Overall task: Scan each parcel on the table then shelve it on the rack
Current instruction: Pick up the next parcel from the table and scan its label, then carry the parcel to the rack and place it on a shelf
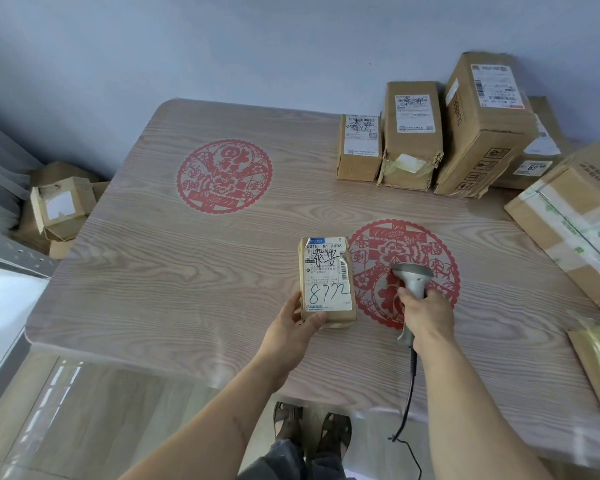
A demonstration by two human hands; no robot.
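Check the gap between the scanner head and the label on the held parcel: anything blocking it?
Nothing visible. The left hand grips the parcel by its lower end, label up and uncovered; the scanner in the right hand sits just beside it, only bare table beneath.

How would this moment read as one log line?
step: scanning | left hand: holds small parcel | right hand: grips scanner | waiting: boxes on table

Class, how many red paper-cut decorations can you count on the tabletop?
2. One red paper-cut lies on the table's far left; the other is near the middle right, partly covered by the scanner and right hand.
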